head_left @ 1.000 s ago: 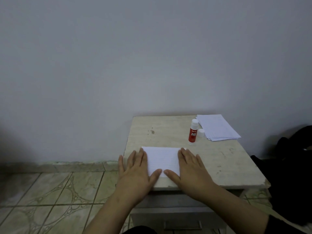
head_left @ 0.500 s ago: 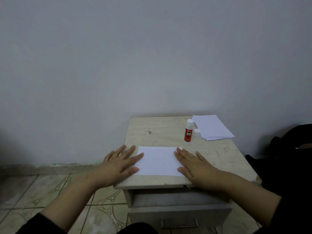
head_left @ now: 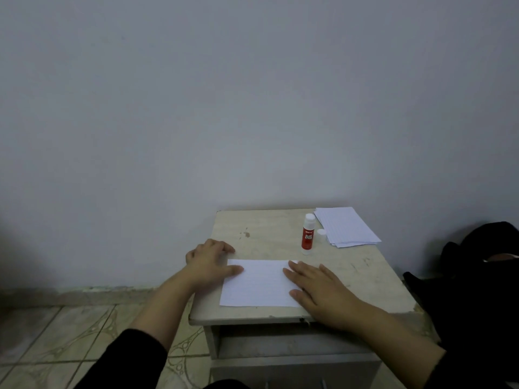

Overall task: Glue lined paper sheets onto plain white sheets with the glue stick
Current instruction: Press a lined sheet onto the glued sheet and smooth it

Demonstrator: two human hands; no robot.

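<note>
1. Lined sheet [head_left: 259, 282] lies flat at the near edge of the small table [head_left: 269, 228], between both hands.
2. Change over the last second: both hands started close together at the sheet's near edge and have slid outward to its sides. This reads as a smoothing stroke, pressing the sheet down onto whatever lies beneath; a plain sheet under it cannot be made out.
3. Left hand [head_left: 209, 261]: fingers loosely curled on the tabletop, thumb stretched across the sheet's left edge, gripping nothing.
4. Right hand [head_left: 320, 287]: fingers straight and slightly spread, pressing the right edge.
5. Glue stick [head_left: 308, 234] stands upright and uncapped, cap [head_left: 321, 235] just beside it, paper stack [head_left: 346, 227] at the far right corner.
6. Judgement: this pair looks nearly bonded; more sheets remain.
</note>
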